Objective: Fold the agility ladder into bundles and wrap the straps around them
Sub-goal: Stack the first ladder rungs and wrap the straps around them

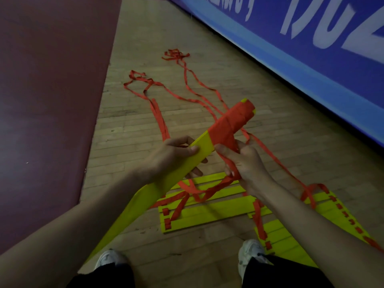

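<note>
We log the bundle of flat yellow plastic rungs [204, 143] held above the wooden floor [128, 125], its far end wound in red fabric strap [230, 121]. Left hand [174, 156] grips the bundle's yellow middle; right hand [247, 163] clutches the strap. Loose yellow rungs [207, 215] lie beneath.

A floor of pale wooden strips [133, 125] was laid down the middle. A dark maroon surface [47, 80] was set along its left edge, and a blue banner [270, 48] with blurred white lettering was stretched along its right. Everything was dimly lit.
</note>
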{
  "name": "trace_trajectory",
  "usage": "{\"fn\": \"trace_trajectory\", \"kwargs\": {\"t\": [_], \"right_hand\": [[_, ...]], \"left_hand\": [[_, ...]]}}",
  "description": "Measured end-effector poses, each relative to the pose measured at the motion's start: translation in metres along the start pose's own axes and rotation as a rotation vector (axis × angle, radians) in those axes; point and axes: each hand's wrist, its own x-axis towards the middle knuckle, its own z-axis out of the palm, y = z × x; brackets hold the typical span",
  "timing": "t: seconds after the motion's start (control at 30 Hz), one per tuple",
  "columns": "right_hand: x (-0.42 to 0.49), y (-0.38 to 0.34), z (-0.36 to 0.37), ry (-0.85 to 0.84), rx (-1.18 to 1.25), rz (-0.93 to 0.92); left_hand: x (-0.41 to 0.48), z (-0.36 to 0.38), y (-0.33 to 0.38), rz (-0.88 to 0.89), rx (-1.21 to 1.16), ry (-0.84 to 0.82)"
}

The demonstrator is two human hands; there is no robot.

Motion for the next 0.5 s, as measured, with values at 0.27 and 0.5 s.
{"fn": "trace_trajectory", "kwargs": {"t": [0.27, 0.5], "right_hand": [[-0.006, -0.013, 0.003, -0.175, 0.199, -0.059], [-0.009, -0.019, 0.002, -0.369, 0.278, 0.009]], "left_hand": [[-0.010, -0.005, 0.010, -0.006, 0.001, -0.121], [-0.004, -0.013, -0.004, -0.070, 0.013, -0.169]]}}
